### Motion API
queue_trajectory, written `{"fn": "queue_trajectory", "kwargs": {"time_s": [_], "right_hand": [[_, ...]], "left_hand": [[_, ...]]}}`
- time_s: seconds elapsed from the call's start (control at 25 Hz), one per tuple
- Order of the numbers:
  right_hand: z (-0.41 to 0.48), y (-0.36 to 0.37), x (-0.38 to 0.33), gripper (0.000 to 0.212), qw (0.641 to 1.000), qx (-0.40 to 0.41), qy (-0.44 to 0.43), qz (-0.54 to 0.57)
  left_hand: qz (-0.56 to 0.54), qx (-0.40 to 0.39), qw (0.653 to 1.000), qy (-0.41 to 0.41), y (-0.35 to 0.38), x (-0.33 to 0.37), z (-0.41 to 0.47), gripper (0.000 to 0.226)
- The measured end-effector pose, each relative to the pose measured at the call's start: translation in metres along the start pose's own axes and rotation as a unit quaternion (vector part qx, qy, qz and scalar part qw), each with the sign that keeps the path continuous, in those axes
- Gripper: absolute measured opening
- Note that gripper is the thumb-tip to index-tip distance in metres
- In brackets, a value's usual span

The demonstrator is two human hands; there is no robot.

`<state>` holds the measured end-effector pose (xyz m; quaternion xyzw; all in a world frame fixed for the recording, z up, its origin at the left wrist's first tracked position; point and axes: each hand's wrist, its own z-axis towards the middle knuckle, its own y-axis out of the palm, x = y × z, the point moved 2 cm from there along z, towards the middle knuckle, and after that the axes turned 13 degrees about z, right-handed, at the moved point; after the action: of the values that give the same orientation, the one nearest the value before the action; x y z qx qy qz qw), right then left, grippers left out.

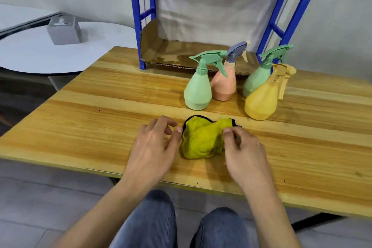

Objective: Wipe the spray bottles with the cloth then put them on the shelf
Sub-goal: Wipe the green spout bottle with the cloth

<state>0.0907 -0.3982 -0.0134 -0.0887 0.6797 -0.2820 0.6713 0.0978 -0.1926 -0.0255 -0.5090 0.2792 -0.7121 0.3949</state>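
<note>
The crumpled yellow fleecy cloth with a black hem [201, 141] lies bunched on the pale wooden table [100, 106], close to its near edge, between the person's two hands. The right hand [245, 147] pinches the cloth's right side with thumb and curled fingers, a narrow grip on the fabric. The left hand [155, 141] sits just beside the cloth's left edge, thumb tip touching the hem, the other fingers loosely bent and holding nothing. Behind the cloth, four plastic spray bottles stand upright on the table in two pairs. On the left is a mint green spray bottle [198, 92] with a peach spray bottle with a grey-blue trigger [224, 86] close behind it. To the right, a yellow spray bottle [261, 102] stands in front of a second green spray bottle [255, 78]. Behind them rises the blue metal shelf frame [136, 16], its lowest level lined with stained brown cardboard [161, 50]. Off to the left is a white round table [40, 54] bearing a small grey box [64, 30]. Knees in blue jeans [153, 219] show below the table's near edge.
</note>
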Motion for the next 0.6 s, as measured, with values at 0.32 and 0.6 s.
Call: {"fn": "queue_trajectory", "kwargs": {"time_s": [0.32,0.6], "right_hand": [[0.031,0.012,0.025,0.063,0.997,0.047,0.026,-0.06],[0.02,0.036,0.002,0.04,0.988,0.04,0.001,0.15]], "left_hand": [[0.037,-0.185,0.973,-0.132,0.021,0.036,0.016,0.064],[-0.223,-0.099,0.948,-0.205,0.007,0.005,0.022,0.039]]}}
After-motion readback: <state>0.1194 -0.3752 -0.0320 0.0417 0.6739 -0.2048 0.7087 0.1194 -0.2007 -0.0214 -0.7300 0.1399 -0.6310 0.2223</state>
